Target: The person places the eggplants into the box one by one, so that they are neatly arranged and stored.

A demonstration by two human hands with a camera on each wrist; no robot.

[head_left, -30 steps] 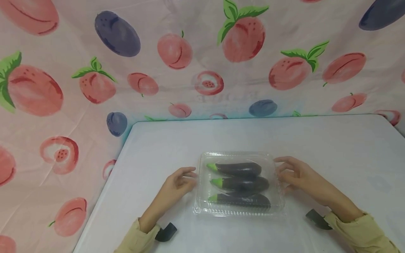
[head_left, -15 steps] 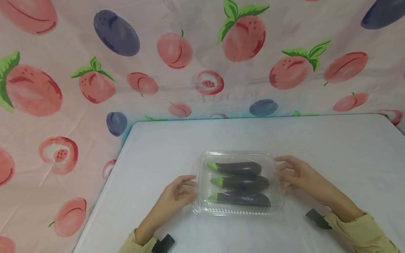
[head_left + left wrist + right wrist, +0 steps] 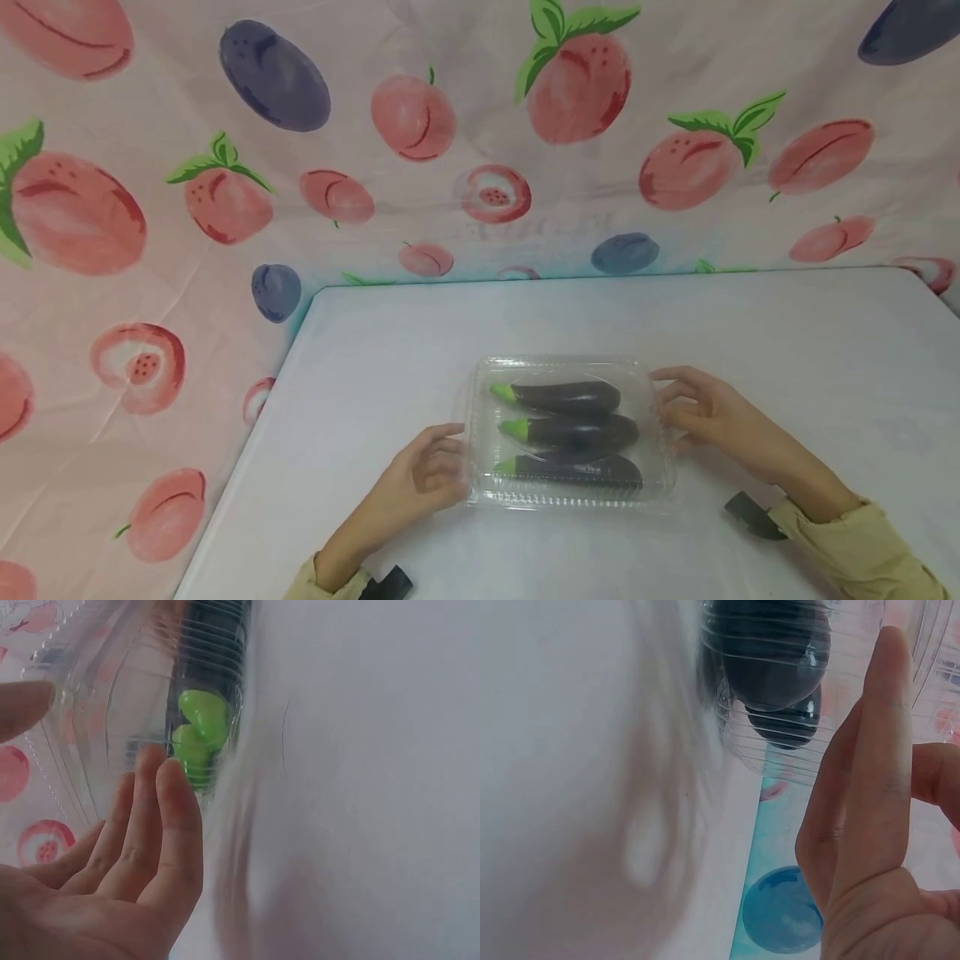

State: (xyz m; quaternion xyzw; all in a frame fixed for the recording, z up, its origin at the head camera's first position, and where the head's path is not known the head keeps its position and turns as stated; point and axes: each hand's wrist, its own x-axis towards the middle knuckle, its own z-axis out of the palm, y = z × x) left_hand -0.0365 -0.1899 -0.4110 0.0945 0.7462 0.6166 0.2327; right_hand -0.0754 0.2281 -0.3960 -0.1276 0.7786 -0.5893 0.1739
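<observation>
A clear plastic clamshell box (image 3: 570, 497) with a lid lies flat on the white table (image 3: 390, 350). Through the lid show 3 dark purple eggplants (image 3: 573, 432), side by side, their green stem ends to the left. My left hand (image 3: 420, 475) is at the box's left side; in the left wrist view its fingers (image 3: 176, 817) are mostly straight against or very near the plastic wall, the thumb apart. At the right side is my right hand (image 3: 705, 412), its fingers (image 3: 877, 772) extended along the wall and its fingertips close to or touching the plastic.
A pink fruit-print cloth (image 3: 450, 42) hangs behind and to the left of the table. Dark straps or devices sit at both wrists, below the tan sleeves (image 3: 862, 542). The table's back edge runs beyond the box.
My left hand has slid toward me along the box's left side, and its fingers have spread somewhat. The right hand and the box have stayed nearly in place.
</observation>
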